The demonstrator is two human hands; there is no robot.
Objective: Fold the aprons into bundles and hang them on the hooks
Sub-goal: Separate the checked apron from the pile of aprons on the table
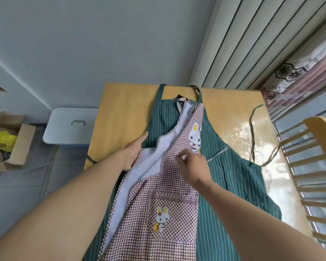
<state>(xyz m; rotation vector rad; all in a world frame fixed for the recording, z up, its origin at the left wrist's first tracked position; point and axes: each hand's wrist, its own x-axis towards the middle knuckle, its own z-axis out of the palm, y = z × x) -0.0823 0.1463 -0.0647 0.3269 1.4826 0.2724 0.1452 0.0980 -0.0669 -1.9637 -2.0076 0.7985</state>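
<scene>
**A:** What containers do I have out there?

**B:** Well off to the left of my left hand (134, 153) I see an open cardboard box (15, 146) on the floor with something yellow (4, 142) inside; I can't tell what it is. Nearer that hand, beside the table (120, 113), stands a pale lidded bin (70, 127) with a handle on top; its contents are hidden.

**A:** And the aprons?

**B:** The checked apron (158, 213) lies directly under both my hands, on top of the green striped apron (233, 176), which spreads out to the right of my right hand (194, 164). My left hand lies flat with straight fingers, at the folded-over left edge where the pale lining shows. My right hand pinches the checked cloth between thumb and curled fingers, just below the rabbit print on the bib.

**A:** Which way do they run?

**B:** Both run lengthwise away from me: bibs and neck loops beyond my fingertips, skirts back toward my forearms. The checked pocket (173, 217) sits behind my right wrist. A green tie (252, 132) trails on the table farther right, toward a wooden chair (309, 176).
</scene>
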